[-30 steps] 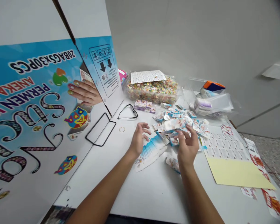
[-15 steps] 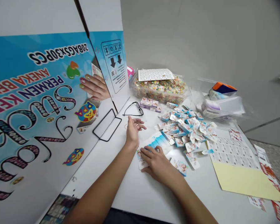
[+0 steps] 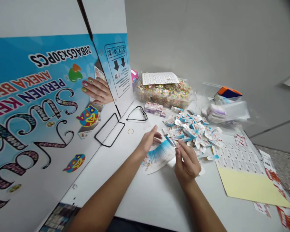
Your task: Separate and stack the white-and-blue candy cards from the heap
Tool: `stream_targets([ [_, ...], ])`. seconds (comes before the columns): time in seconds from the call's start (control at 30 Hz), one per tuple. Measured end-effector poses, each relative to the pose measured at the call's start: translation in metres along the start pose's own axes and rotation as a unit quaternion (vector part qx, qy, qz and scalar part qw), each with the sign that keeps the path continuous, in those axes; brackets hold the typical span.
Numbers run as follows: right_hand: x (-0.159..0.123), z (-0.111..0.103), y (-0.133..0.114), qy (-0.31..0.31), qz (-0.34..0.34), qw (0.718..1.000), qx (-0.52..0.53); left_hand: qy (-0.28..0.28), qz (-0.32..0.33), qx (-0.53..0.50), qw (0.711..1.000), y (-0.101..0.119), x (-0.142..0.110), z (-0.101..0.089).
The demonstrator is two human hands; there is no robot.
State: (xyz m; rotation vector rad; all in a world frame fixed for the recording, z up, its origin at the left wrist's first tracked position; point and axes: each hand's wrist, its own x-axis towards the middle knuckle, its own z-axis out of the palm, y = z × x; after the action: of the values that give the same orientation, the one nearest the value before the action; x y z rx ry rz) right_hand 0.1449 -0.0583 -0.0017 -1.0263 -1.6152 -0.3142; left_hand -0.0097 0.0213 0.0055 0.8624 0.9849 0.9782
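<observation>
A fan of overlapping flat blue-and-white cartons (image 3: 160, 154) lies on the white table between my hands. My right hand (image 3: 188, 162) is closed in a pinch on the end of one small carton (image 3: 170, 141), held just over the fan's right side. My left hand (image 3: 149, 140) is at the fan's upper left edge, thumb raised and apart from the curved fingers, with nothing seen in it. Just beyond both hands is a loose heap of small blue-and-white cartons (image 3: 193, 127).
A printed carton box (image 3: 50, 122) stands along the left. Eyeglasses (image 3: 137, 114), a rubber band (image 3: 130, 131) and purple boxes (image 3: 154, 108) lie behind my hands. Farther back is a clear tub of wrapped candies (image 3: 164, 93). Sticker sheets (image 3: 239, 159) and yellow paper (image 3: 251, 187) are right.
My right hand has lifted off the cartons, moved right and pinched one. My left hand has come down and right toward the fan. The flat cartons now show spread out.
</observation>
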Motion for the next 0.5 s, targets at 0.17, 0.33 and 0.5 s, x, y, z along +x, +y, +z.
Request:
stream_targets([
  [0.17, 0.002, 0.002, -0.007, -0.176, -0.102, 0.978, 0.042, -0.215, -0.057, -0.161, 0.962, -0.003, -0.016, 0.01],
  [0.33, 0.004, -0.006, -0.011, -0.105, 0.045, 0.993, 0.003, -0.31, -0.028, -0.145, 0.939, -0.006, -0.018, 0.008],
  [0.5, 0.013, -0.013, 0.0, -0.216, 0.045, 0.974, 0.056, -0.322, -0.041, -0.103, 0.94, -0.008, -0.022, 0.013],
])
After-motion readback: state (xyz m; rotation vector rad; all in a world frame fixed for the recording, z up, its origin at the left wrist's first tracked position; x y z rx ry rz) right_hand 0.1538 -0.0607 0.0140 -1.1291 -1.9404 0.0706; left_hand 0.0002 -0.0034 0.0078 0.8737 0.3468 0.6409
